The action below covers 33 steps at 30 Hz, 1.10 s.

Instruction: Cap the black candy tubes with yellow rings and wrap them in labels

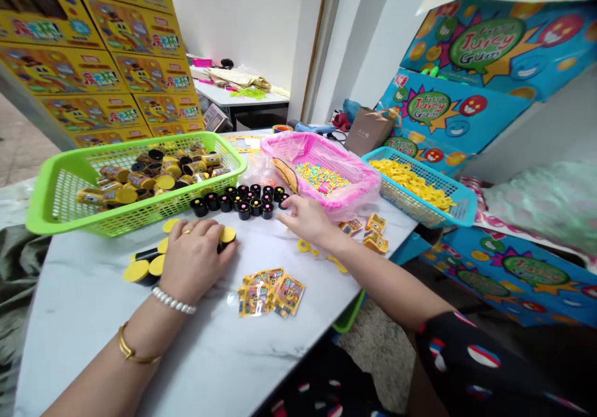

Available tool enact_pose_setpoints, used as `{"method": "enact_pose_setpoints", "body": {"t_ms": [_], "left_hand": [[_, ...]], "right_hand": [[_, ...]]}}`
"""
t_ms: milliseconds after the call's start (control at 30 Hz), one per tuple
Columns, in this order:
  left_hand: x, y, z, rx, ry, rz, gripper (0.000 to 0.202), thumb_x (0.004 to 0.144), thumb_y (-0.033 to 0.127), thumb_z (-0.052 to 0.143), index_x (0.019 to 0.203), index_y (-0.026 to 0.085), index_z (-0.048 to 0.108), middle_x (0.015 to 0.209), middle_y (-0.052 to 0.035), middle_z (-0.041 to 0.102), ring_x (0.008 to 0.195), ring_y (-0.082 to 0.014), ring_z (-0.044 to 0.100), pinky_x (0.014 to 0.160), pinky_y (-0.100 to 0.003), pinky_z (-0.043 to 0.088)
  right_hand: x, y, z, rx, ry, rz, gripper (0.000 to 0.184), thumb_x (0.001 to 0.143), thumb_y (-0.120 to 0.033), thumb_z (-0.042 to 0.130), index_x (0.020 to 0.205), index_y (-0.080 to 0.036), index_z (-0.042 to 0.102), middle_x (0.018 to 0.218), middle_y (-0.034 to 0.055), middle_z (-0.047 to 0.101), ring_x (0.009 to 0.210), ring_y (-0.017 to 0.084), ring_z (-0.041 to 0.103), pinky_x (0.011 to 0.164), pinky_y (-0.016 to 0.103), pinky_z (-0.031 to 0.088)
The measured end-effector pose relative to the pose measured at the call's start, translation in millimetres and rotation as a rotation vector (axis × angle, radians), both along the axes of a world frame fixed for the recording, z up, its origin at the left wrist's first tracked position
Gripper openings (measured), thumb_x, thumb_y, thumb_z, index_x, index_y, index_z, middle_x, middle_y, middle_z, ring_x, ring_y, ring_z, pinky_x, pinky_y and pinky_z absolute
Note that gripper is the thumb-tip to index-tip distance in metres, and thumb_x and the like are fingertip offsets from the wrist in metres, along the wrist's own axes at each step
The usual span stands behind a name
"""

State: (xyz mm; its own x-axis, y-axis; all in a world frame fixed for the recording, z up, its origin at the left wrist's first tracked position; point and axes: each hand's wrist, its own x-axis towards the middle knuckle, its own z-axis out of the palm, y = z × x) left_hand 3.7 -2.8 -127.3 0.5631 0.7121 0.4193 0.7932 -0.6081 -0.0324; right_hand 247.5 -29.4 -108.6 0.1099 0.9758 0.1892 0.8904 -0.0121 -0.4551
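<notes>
My left hand [196, 258] is curled over a cluster of small black cups with yellow lids. One yellow-lidded cup [227, 236] sits between its thumb and forefinger; another yellow-lidded cup [137, 271] lies on its side to the left. My right hand [305, 218] pinches at a small black cup [282, 200] at the right end of a group of open black cups [243, 208], several with a pink or yellow bead inside. Its fingers partly cover that cup. Printed yellow labels [268, 292] lie in a loose pile on the white tabletop [205, 348].
A green basket [116, 218] holds finished-looking yellow and black cups. Behind my right hand stand a pink basket [368, 187] of coloured beads and a blue basket [420, 208] of yellow rings. Small yellow packets [374, 241] lie right. Stacked cartons [431, 109] flank the table.
</notes>
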Motion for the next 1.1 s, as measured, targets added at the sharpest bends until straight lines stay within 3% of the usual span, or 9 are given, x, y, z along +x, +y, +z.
{"method": "enact_pose_setpoints", "body": {"t_ms": [100,233,333,467,633,767,833,967,1100], "left_hand": [[1,-6,2.6,0.036,-0.020,0.042,0.029,0.085,0.040,0.054,0.089,0.016,0.070,0.102,-0.0173,0.071,0.108,-0.0386,0.057,0.103,-0.059,0.030],[8,-16,4.4,0.074,-0.090,0.013,0.041,0.086,0.039,0.056,0.116,0.011,0.063,0.121,-0.0201,0.064,0.124,-0.0413,0.046,0.107,-0.059,0.028],[16,-26,0.1,0.039,-0.188,-0.112,0.050,0.088,0.036,0.056,0.130,0.009,0.052,0.128,-0.0206,0.059,0.122,-0.0359,0.051,0.104,-0.050,0.039],[24,-33,-14.2,-0.078,-0.265,-0.216,0.051,0.090,0.029,0.052,0.138,0.013,0.042,0.127,-0.0175,0.058,0.111,-0.0287,0.060,0.095,-0.039,0.049],[25,-26,-27.1,-0.201,-0.288,-0.236,0.040,0.090,0.031,0.049,0.128,0.019,0.053,0.117,-0.0136,0.066,0.098,-0.0273,0.067,0.086,-0.038,0.053],[26,-21,-22.3,-0.415,-0.327,-0.099,0.042,0.088,0.038,0.051,0.122,0.017,0.059,0.092,-0.0078,0.073,0.071,-0.0219,0.068,0.072,-0.033,0.054],[27,-19,-19.4,-0.518,-0.332,-0.025,0.047,0.085,0.040,0.055,0.125,0.016,0.059,0.082,-0.0047,0.072,0.064,-0.0206,0.066,0.068,-0.032,0.053],[29,-19,-17.1,-0.562,-0.342,0.003,0.041,0.082,0.042,0.058,0.115,0.018,0.064,0.083,-0.0045,0.072,0.067,-0.0209,0.065,0.068,-0.032,0.051],[29,-21,-17.3,-0.560,-0.374,-0.057,0.033,0.083,0.038,0.059,0.108,0.017,0.067,0.091,-0.0070,0.071,0.074,-0.0212,0.064,0.070,-0.032,0.049]], "right_hand": [[-18,24,-1.0,-0.015,-0.069,-0.021,0.038,0.081,-0.042,0.063,0.106,-0.013,0.069,0.084,0.0115,0.071,0.083,0.025,0.067,0.075,0.032,0.048],[-28,33,-3.7,-0.040,-0.142,-0.062,0.037,0.081,-0.036,0.058,0.106,-0.011,0.068,0.092,0.0184,0.071,0.089,0.032,0.067,0.076,0.037,0.049],[-34,19,-6.6,-0.030,-0.150,-0.040,0.036,0.082,-0.037,0.056,0.107,-0.013,0.066,0.094,0.0149,0.072,0.089,0.028,0.067,0.077,0.034,0.048],[-49,-10,-13.0,-0.088,0.003,0.108,0.034,0.081,-0.044,0.060,0.104,-0.019,0.066,0.084,0.0066,0.072,0.080,0.022,0.067,0.069,0.028,0.046],[-39,-23,-11.9,-0.113,0.124,0.260,0.039,0.084,-0.046,0.062,0.114,-0.020,0.064,0.075,0.0012,0.070,0.072,0.017,0.065,0.068,0.025,0.045],[1,-15,-2.7,-0.058,-0.187,0.071,0.037,0.093,-0.039,0.053,0.120,-0.015,0.062,0.102,0.0137,0.070,0.094,0.024,0.066,0.079,0.032,0.048],[17,-9,-1.6,-0.133,-0.370,0.032,0.038,0.092,-0.041,0.055,0.113,-0.012,0.066,0.105,0.0190,0.068,0.094,0.030,0.066,0.077,0.036,0.049],[23,2,-5.2,-0.259,-0.478,0.168,0.037,0.089,-0.045,0.058,0.103,-0.012,0.068,0.096,0.0188,0.070,0.091,0.031,0.066,0.075,0.036,0.049],[13,9,-5.8,-0.234,-0.487,0.227,0.028,0.092,-0.032,0.053,0.099,-0.010,0.070,0.105,0.0207,0.066,0.097,0.032,0.064,0.080,0.038,0.048]]}}
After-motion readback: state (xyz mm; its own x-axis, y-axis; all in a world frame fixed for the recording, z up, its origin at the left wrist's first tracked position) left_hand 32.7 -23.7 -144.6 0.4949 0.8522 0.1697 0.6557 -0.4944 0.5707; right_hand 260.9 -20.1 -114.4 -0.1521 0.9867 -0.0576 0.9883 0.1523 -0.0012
